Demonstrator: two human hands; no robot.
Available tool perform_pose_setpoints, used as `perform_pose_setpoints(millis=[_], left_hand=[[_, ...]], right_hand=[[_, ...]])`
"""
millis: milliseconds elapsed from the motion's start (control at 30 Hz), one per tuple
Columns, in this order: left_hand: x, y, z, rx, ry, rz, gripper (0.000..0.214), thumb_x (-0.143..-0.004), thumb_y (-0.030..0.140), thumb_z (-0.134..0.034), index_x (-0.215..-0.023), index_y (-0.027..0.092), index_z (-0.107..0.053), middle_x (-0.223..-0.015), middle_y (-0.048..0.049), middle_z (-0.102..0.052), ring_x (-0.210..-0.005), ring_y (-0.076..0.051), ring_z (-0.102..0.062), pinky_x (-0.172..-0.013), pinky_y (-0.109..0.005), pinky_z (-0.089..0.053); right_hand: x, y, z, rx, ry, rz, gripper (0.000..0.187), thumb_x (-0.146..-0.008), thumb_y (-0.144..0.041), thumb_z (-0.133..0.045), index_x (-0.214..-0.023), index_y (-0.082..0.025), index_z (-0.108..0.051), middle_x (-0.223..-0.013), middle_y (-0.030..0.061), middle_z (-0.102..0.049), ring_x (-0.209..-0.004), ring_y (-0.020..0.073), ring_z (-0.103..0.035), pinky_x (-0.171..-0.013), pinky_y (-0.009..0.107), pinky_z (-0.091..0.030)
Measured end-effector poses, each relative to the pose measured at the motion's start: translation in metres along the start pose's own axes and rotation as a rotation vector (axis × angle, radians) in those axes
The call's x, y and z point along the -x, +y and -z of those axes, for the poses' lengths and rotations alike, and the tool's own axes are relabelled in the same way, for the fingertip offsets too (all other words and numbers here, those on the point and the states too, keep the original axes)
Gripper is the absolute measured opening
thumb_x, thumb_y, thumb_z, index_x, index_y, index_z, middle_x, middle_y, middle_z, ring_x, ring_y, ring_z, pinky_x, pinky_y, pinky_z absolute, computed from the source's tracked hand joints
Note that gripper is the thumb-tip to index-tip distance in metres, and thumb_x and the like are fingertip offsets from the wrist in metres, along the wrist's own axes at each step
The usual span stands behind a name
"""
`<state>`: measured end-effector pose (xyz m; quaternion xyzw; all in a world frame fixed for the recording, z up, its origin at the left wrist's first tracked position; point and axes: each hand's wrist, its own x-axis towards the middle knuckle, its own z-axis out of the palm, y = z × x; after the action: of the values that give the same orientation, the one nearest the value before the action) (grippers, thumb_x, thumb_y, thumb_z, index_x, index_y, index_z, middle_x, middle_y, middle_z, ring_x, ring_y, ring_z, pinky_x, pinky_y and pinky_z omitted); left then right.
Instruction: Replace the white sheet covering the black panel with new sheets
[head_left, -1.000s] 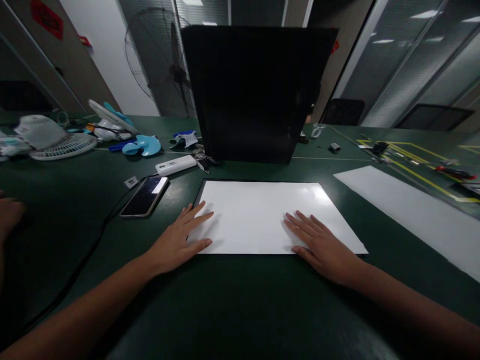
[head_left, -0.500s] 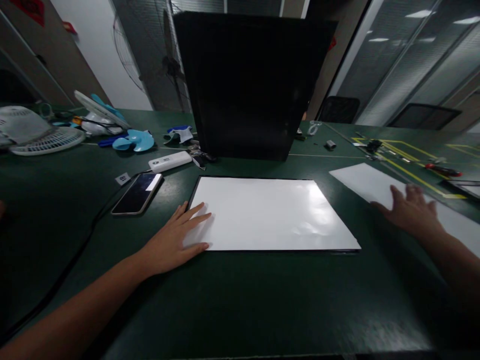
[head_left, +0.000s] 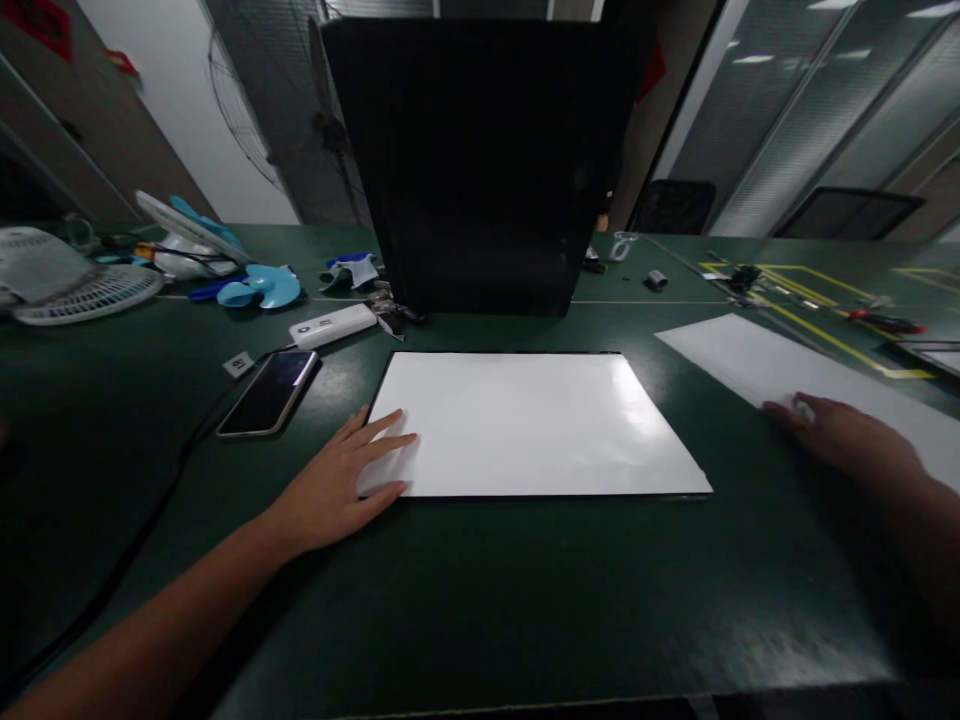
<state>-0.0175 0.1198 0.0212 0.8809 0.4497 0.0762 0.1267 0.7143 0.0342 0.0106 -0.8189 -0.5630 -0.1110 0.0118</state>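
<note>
A white rectangular sheet with a thin black border (head_left: pixel 525 420) lies flat on the dark green table (head_left: pixel 480 600) in front of me. My left hand (head_left: pixel 337 490) rests open on its near left corner, fingers spread flat. My right hand (head_left: pixel 847 440) lies palm down at the right on a second white sheet (head_left: pixel 757 360). Its fingers are together and slightly smeared, and one fingertip presses the paper. Behind the bordered sheet stands a tall black panel (head_left: pixel 487 160).
A black phone (head_left: pixel 268 392) with a cable and a white power bank (head_left: pixel 332 325) lie at the left. Further left are blue fan blades (head_left: pixel 259 288) and white fan parts (head_left: pixel 82 285). Yellow tape lines and small tools (head_left: pixel 877 320) are at the far right.
My right hand left the bordered sheet and moved right onto the second white sheet, then settled flatter on it. My left hand stayed on the corner. The view shifted slightly.
</note>
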Motion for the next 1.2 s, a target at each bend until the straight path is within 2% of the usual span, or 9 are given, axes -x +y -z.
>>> perform_pose_setpoints(millis=[100,200,400,533,633,733,900,1033,1200], left_hand=[[0.001,0.000,0.002,0.003,0.020,0.001,0.065,-0.093,0.065,-0.058,-0.151,0.036,-0.056,-0.171,-0.0006,-0.034,-0.160,-0.041,-0.020,-0.125,-0.068,-0.027],[0.002,0.000,0.002,0.007,0.034,-0.002,0.064,-0.093,0.066,-0.059,-0.150,0.037,-0.057,-0.171,-0.0004,-0.035,-0.160,-0.040,-0.022,-0.125,-0.067,-0.028],[0.005,0.003,0.004,0.024,-0.010,0.014,0.074,-0.090,0.071,-0.061,-0.154,0.037,-0.052,-0.172,-0.0022,-0.031,-0.161,-0.041,-0.018,-0.126,-0.068,-0.025],[0.006,0.000,0.003,0.018,-0.004,0.000,0.087,-0.084,0.074,-0.066,-0.159,0.037,-0.043,-0.174,-0.0041,-0.027,-0.160,-0.042,-0.017,-0.125,-0.069,-0.027],[0.006,-0.002,0.001,0.013,0.036,0.008,0.094,-0.082,0.075,-0.068,-0.163,0.037,-0.036,-0.175,-0.0056,-0.023,-0.160,-0.042,-0.019,-0.124,-0.068,-0.029],[0.006,0.001,0.000,0.020,0.049,0.048,0.103,-0.081,0.075,-0.069,-0.166,0.037,-0.026,-0.176,-0.0071,-0.020,-0.158,-0.042,-0.026,-0.122,-0.066,-0.035],[0.004,0.009,0.002,0.022,0.077,0.107,0.124,-0.076,0.075,-0.074,-0.169,0.032,-0.004,-0.177,-0.0120,-0.015,-0.157,-0.042,-0.031,-0.121,-0.061,-0.041],[0.003,0.011,0.001,0.026,0.100,0.118,0.133,-0.074,0.074,-0.076,-0.168,0.032,0.008,-0.178,-0.0134,-0.010,-0.158,-0.042,-0.026,-0.123,-0.061,-0.037],[0.003,0.009,0.001,0.045,0.094,0.103,0.130,-0.074,0.073,-0.077,-0.169,0.033,0.002,-0.177,-0.0121,-0.016,-0.157,-0.041,-0.030,-0.125,-0.061,-0.035]], right_hand=[[0.008,-0.020,0.014,0.005,-0.112,-0.086,0.080,-0.098,-0.074,-0.031,-0.136,-0.015,-0.070,-0.125,0.0287,-0.071,-0.085,0.0345,-0.073,-0.060,0.043,-0.046],[0.015,-0.036,0.028,0.026,-0.129,-0.061,0.071,-0.102,-0.064,-0.026,-0.126,-0.018,-0.074,-0.117,0.0264,-0.073,-0.080,0.0327,-0.073,-0.060,0.042,-0.045],[0.017,-0.054,0.047,0.120,-0.032,-0.048,0.064,-0.105,-0.050,-0.024,-0.127,-0.012,-0.071,-0.093,0.0265,-0.074,-0.066,0.0306,-0.072,-0.055,0.039,-0.041],[0.028,-0.095,0.071,0.186,0.105,-0.052,0.062,-0.105,-0.047,-0.024,-0.139,-0.014,-0.064,-0.098,0.0244,-0.076,-0.071,0.0332,-0.073,-0.052,0.039,-0.043],[0.048,-0.144,0.086,0.160,0.198,0.123,0.055,-0.106,-0.040,-0.028,-0.147,-0.021,-0.058,-0.124,0.0175,-0.075,-0.084,0.0325,-0.076,-0.055,0.039,-0.049],[0.070,-0.197,0.090,0.065,0.250,0.468,0.051,-0.104,-0.026,-0.034,-0.148,-0.021,-0.058,-0.142,0.0143,-0.067,-0.110,0.0309,-0.073,-0.072,0.041,-0.061],[0.092,-0.269,0.076,-0.059,0.087,0.858,0.060,-0.094,-0.009,-0.041,-0.150,-0.021,-0.057,-0.149,0.0134,-0.061,-0.130,0.0320,-0.064,-0.094,0.055,-0.062],[0.099,-0.293,0.068,-0.147,0.040,0.934,0.055,-0.097,-0.015,-0.050,-0.151,-0.024,-0.055,-0.151,0.0125,-0.059,-0.135,0.0328,-0.060,-0.100,0.058,-0.058],[0.100,-0.293,0.068,-0.208,0.057,0.998,0.048,-0.103,-0.021,-0.047,-0.150,-0.026,-0.057,-0.154,0.0097,-0.057,-0.140,0.0308,-0.056,-0.104,0.057,-0.056]])
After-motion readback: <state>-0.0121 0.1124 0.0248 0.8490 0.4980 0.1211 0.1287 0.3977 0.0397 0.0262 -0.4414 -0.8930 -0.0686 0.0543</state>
